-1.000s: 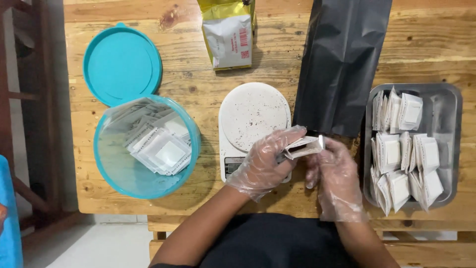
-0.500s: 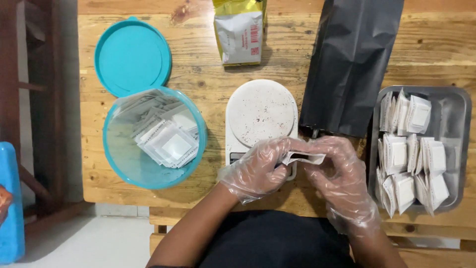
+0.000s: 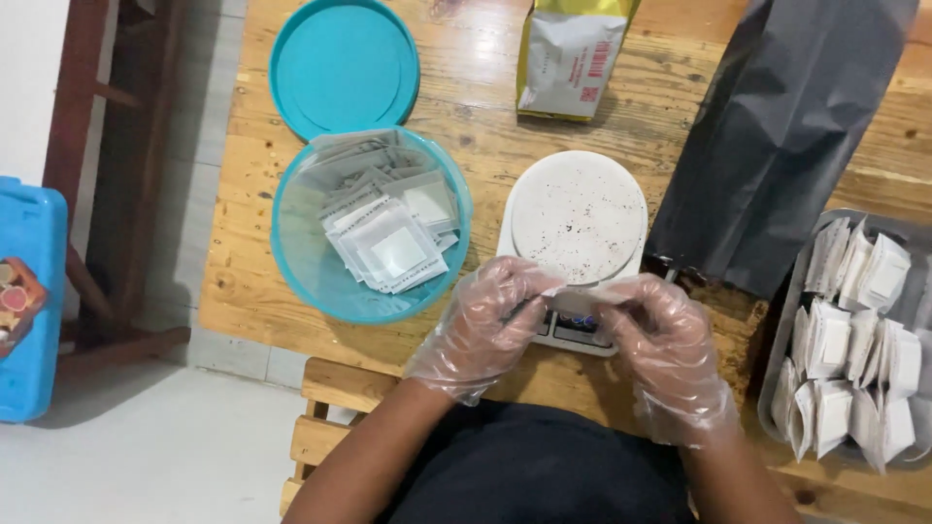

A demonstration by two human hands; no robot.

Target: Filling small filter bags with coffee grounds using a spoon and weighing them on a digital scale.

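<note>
Both gloved hands, left [image 3: 490, 325] and right [image 3: 660, 340], pinch a small white sachet [image 3: 582, 294] between curled fingertips, just over the near edge of the scale [image 3: 578, 218]. Teal tub [image 3: 291, 252] of sachets sits left, grey tray [image 3: 801, 291] right.

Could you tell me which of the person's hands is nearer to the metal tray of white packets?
Right. The right hand is beside the metal tray; the left hand is farther off.

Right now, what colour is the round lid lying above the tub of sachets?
Teal. The round lid shows best in the head view, matching the tub.
</note>
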